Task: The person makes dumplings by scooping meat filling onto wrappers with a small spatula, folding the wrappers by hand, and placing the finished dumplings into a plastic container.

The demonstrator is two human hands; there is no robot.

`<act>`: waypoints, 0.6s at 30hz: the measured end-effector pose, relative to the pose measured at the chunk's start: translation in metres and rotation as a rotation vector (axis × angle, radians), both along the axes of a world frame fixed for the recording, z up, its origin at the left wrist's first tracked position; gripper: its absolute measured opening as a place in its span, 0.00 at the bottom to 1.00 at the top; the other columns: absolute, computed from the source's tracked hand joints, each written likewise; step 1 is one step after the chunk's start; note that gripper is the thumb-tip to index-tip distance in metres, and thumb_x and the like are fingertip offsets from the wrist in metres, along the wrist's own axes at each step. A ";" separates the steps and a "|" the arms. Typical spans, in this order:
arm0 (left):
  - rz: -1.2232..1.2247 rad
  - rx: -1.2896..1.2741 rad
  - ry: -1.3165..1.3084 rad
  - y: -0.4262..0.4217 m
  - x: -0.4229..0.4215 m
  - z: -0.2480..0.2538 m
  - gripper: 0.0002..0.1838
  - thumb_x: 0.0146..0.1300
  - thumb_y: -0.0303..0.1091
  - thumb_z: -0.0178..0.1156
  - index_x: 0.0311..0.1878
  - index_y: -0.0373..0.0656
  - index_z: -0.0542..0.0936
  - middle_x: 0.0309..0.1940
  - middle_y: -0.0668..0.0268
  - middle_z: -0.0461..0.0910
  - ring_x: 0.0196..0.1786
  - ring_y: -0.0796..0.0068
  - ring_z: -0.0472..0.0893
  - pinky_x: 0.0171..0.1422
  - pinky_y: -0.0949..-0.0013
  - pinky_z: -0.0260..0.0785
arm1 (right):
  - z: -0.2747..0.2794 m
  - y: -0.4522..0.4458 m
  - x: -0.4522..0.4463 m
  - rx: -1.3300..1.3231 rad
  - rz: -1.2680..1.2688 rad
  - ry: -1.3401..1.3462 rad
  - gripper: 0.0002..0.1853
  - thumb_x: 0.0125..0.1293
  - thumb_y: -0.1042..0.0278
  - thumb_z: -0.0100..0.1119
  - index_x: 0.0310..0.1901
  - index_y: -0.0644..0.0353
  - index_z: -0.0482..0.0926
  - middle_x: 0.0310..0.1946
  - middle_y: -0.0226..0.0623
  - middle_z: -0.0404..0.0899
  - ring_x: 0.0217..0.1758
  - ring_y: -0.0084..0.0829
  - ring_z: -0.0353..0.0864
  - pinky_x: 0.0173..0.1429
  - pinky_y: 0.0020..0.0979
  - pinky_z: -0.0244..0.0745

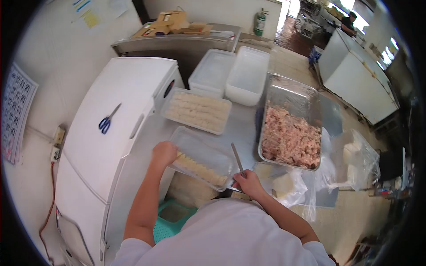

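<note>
My left hand [164,154] is closed at the left end of a clear plastic container [205,146]. Its curled fingers hide whatever they may hold. Along the container's near side runs a row of pale dumplings [202,172], starting just beside those fingers. My right hand [249,182] grips a thin metal spatula [237,156] by its lower end, with the blade pointing up and away near the container's right end. Beyond my right hand, a deep metal tray [290,84] holds a mound of pink ground meat filling [290,137].
Behind the container stands another tub [197,110] filled with rows of dumplings, then two white tubs [213,68]. A white freezer [111,97] with blue scissors [106,122] is at left. Plastic bags [350,155] lie right; a teal stool [171,221] sits below. A person [349,24] stands far off.
</note>
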State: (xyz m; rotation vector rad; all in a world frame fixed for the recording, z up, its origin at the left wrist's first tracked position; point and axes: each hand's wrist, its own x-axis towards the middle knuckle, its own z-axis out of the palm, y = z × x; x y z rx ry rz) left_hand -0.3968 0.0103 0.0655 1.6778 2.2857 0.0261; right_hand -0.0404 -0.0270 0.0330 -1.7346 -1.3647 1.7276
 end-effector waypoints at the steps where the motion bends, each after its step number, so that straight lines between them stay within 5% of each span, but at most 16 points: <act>1: 0.020 0.071 -0.048 -0.003 0.016 0.016 0.16 0.68 0.44 0.62 0.42 0.41 0.89 0.40 0.51 0.88 0.46 0.47 0.86 0.52 0.49 0.78 | 0.011 0.000 0.008 0.057 -0.005 0.002 0.17 0.71 0.62 0.60 0.39 0.73 0.80 0.27 0.42 0.86 0.29 0.30 0.84 0.38 0.33 0.76; 5: -0.056 0.235 -0.379 -0.009 0.102 0.030 0.12 0.68 0.41 0.65 0.42 0.42 0.88 0.37 0.54 0.88 0.43 0.52 0.87 0.48 0.55 0.78 | 0.031 -0.007 0.065 0.158 -0.154 0.023 0.14 0.71 0.62 0.61 0.39 0.68 0.81 0.28 0.36 0.86 0.31 0.23 0.80 0.38 0.29 0.72; 11: -0.590 0.024 -0.973 -0.031 0.263 0.009 0.09 0.57 0.29 0.65 0.40 0.42 0.88 0.33 0.57 0.88 0.37 0.59 0.86 0.45 0.61 0.78 | 0.055 -0.015 0.157 0.243 -0.482 -0.026 0.12 0.73 0.64 0.61 0.36 0.64 0.82 0.25 0.31 0.84 0.25 0.16 0.69 0.31 0.25 0.62; 16: -1.132 -0.148 -0.873 -0.040 0.354 -0.010 0.15 0.58 0.33 0.69 0.49 0.42 0.87 0.53 0.56 0.86 0.55 0.54 0.83 0.61 0.55 0.75 | 0.050 -0.043 0.201 0.194 -0.580 -0.103 0.13 0.73 0.62 0.63 0.34 0.63 0.82 0.24 0.29 0.84 0.23 0.15 0.67 0.28 0.26 0.61; 18: -1.213 0.051 -0.773 -0.032 0.368 -0.025 0.18 0.58 0.36 0.71 0.52 0.43 0.85 0.61 0.54 0.81 0.62 0.52 0.78 0.66 0.53 0.72 | 0.044 -0.053 0.213 0.189 -0.623 -0.095 0.14 0.72 0.61 0.63 0.32 0.64 0.83 0.22 0.28 0.82 0.22 0.17 0.67 0.27 0.27 0.61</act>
